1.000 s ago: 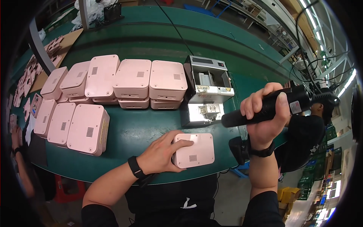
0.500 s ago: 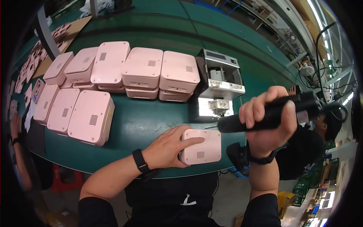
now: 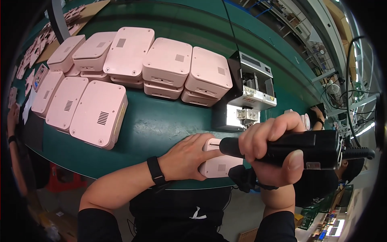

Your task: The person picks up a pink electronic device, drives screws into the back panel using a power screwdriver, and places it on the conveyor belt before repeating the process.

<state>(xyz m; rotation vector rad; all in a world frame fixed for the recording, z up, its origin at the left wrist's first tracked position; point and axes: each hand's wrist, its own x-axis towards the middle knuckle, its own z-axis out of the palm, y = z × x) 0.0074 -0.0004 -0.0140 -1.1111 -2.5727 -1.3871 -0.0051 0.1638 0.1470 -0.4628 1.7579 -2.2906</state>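
Note:
My left hand (image 3: 183, 157) grips the left side of a small pink plastic box (image 3: 225, 166) with a slotted vent, near the bench's front edge. Its thumb and fingers press around the side and top. In my right hand (image 3: 274, 141) is a black corded electric screwdriver (image 3: 312, 147), held nearly level. Its thin bit reaches the screw hole at the box's far left corner; whether a screw sits there is too small to tell. The screwdriver and right hand hide part of the box's right side.
A black and silver screw feeder (image 3: 258, 97) stands behind my right hand. Several pink boxes (image 3: 167, 60), some stacked, fill the back and left of the green bench (image 3: 157, 117). Another person's arm (image 3: 319, 121) is at the right; a further person's arm (image 3: 16, 157) is at the left.
My right hand has brought the screwdriver left and down, so its bit meets the box's far left corner. My left hand stays on the box. The whole view has shifted a little.

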